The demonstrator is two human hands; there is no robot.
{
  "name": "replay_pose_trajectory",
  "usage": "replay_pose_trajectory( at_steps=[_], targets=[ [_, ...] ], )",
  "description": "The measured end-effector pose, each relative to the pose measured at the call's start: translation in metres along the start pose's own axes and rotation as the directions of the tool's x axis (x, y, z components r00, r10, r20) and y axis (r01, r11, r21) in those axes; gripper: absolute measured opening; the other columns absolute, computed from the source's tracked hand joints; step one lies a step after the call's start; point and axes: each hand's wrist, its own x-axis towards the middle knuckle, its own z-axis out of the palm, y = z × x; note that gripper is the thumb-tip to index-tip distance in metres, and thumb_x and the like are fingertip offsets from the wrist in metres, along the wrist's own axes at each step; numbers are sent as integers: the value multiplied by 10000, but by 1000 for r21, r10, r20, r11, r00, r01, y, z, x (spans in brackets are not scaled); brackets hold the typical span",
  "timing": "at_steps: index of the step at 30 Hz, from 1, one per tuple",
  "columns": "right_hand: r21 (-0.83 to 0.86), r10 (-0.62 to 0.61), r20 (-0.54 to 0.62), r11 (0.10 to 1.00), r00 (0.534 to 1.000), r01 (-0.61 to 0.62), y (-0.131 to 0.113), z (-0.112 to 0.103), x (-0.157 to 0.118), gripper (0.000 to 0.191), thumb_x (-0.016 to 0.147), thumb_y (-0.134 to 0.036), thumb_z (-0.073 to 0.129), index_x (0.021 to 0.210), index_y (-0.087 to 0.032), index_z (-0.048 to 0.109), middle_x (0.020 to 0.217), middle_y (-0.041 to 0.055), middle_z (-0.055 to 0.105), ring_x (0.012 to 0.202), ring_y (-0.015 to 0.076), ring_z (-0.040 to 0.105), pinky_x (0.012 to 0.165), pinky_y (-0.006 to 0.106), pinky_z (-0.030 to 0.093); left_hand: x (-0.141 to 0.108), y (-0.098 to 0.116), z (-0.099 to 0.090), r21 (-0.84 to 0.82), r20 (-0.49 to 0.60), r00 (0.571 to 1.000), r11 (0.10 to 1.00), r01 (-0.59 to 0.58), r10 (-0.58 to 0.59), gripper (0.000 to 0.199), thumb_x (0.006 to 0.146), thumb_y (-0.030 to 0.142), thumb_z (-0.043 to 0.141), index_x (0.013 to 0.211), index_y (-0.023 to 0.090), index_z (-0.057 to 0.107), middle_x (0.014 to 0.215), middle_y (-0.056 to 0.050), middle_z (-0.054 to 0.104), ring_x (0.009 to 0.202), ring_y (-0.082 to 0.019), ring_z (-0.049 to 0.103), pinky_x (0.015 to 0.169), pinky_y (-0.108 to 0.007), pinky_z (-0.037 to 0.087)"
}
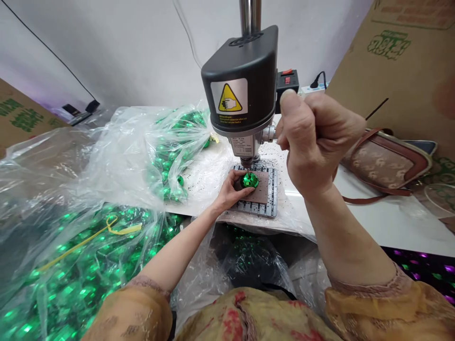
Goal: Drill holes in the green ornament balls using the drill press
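Observation:
Under the black bench drill press [241, 80], my left hand [232, 190] pinches a shiny green faceted piece [250, 180] between thumb and fingers. The piece rests on a flat board [263, 192] laid over the slotted metal base [273, 206]. Directly above it, the drill's tip reaches down to the middle of the piece; I cannot tell how deep it goes. My right hand [313, 137] is closed in a fist at the right side of the drill head, around the feed handle, which the fingers mostly hide.
Dark shavings lie scattered round the base on the white table [362, 225]. Clear plastic bags of green pieces [88, 265] fill the left side, one with a yellow tie [122, 229]. A handbag [387, 161] lies at right, before a large cardboard box [401, 76].

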Motion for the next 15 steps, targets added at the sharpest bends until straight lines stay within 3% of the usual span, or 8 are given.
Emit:
replay_pose_trajectory(
  at_steps=[8, 15],
  targets=[
    [-11, -112, 21, 994, 994, 112, 4, -4, -21, 474, 924, -237, 533, 496, -180, 337, 464, -58, 284, 421, 35, 302, 437, 288, 194, -1, -2, -1, 4, 10, 1000, 1000, -12, 12, 576, 707, 402, 871, 1142, 196, 554, 1132, -79, 690, 1097, -212, 657, 986, -366, 498],
    [-48, -215, 0, 975, 977, 215, 10, -3, -27, 480, 916, -213, 527, 500, -185, 290, 457, -51, 289, 407, 33, 300, 413, 273, 204, -3, 1, 2, 2, -6, 1000, 1000, -21, 21, 538, 714, 421, 864, 1101, 198, 566, 1099, -69, 692, 1059, -200, 660, 969, -352, 493]
  ],
)
